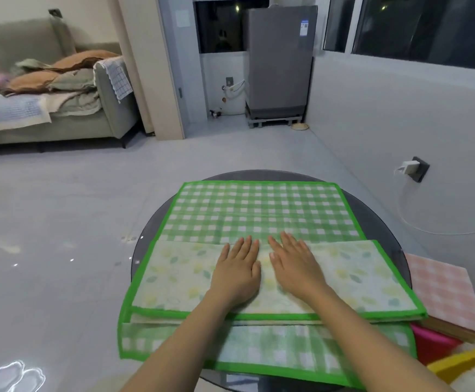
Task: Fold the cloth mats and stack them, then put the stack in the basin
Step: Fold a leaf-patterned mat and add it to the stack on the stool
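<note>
Green mat (261,213) lies flat under both hands (237,274) (294,264).

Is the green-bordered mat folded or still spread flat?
Partly folded: the green mat has a leaf-printed flap turned over its checked side, pressed by both hands.

A single wide-angle view from the person's head looks forward and steeply down onto the round dark desk (145,250), close enough that both forearms enter from the bottom edge. Its upper half faces across the grey floor (89,193) to a sofa (61,108) and far wall, with lines bowed near the edges.
</note>
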